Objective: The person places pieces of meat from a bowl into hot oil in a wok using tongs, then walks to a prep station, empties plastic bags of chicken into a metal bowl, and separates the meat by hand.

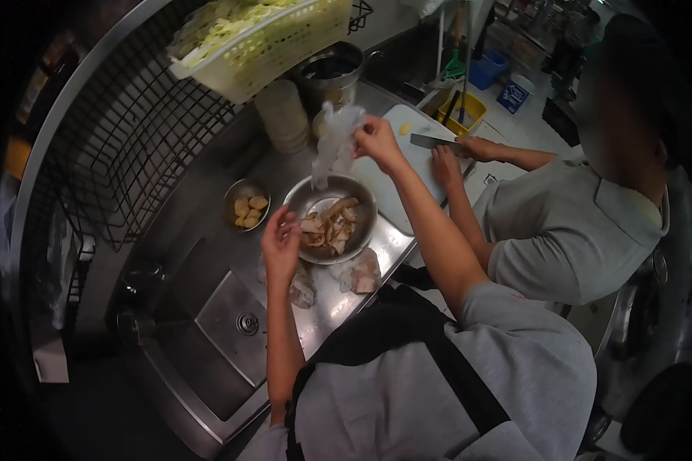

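In my right hand (pixel 378 144), raised above the far rim of a metal bowl (pixel 304 198), a crumpled clear plastic bag (pixel 337 142) hangs from pinched fingers. The bowl contains pale, brown-edged pieces of food (pixel 333 228) that look like sliced meat. My left hand (pixel 282 240) is at the bowl's left rim, fingers apart and slightly curled, with nothing visible in them. Close to the bowl's near side lie two clear plastic bags, one with pinkish contents (pixel 358 272) and another (pixel 303 286) partly behind my left wrist.
A small bowl of yellowish chunks (pixel 249 211) stands left, beyond the sink (pixel 227 319). A basket of shredded greens (pixel 265 50) rests above on a wire rack (pixel 138 146). At right, a co-worker's hands hold a knife (pixel 432 143) over a white cutting board (pixel 392 196).
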{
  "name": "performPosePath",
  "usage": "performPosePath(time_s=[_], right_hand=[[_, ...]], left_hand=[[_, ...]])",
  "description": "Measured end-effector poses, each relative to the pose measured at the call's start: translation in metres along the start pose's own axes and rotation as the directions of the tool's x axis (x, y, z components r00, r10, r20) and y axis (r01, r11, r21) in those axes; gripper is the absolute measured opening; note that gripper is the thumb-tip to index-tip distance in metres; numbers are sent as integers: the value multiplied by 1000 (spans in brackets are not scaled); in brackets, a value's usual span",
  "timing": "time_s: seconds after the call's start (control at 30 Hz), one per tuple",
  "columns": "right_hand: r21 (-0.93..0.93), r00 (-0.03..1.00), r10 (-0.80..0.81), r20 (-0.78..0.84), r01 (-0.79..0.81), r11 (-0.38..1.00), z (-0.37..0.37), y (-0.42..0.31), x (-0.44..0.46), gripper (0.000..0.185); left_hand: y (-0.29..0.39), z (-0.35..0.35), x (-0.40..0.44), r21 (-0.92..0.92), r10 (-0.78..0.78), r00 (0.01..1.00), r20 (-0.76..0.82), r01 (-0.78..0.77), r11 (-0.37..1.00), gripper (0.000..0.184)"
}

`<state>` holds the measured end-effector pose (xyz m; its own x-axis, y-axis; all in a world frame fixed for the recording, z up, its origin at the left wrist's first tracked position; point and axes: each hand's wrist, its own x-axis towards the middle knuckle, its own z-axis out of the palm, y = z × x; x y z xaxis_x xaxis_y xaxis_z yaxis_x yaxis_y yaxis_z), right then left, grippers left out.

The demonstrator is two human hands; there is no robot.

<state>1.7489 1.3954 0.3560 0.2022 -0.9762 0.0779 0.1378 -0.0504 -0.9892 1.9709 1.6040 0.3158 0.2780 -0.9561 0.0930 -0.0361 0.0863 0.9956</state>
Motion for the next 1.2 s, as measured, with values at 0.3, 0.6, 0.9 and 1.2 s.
performPosePath(time_s=[0.3, 0.6, 0.9, 1.2], right_hand=[[373, 649, 178, -740, 175, 911, -219, 46, 133, 38], [298, 898, 57, -435, 84, 951, -109, 78, 12, 25], [-529, 892, 166, 419, 92, 843, 24, 64, -183, 17], [-576, 744, 183, 643, 312, 755, 76, 69, -187, 22]], left_hand=[[-27, -92, -110, -177, -292, 943, -160, 264, 948, 41], [-47, -28, -122, -72, -363, 915, 174, 380, 922, 34], [-63, 4, -110, 496, -147, 961, 235, 11, 868, 55], [-51, -59, -83, 957, -88, 993, -74, 95, 273, 32]])
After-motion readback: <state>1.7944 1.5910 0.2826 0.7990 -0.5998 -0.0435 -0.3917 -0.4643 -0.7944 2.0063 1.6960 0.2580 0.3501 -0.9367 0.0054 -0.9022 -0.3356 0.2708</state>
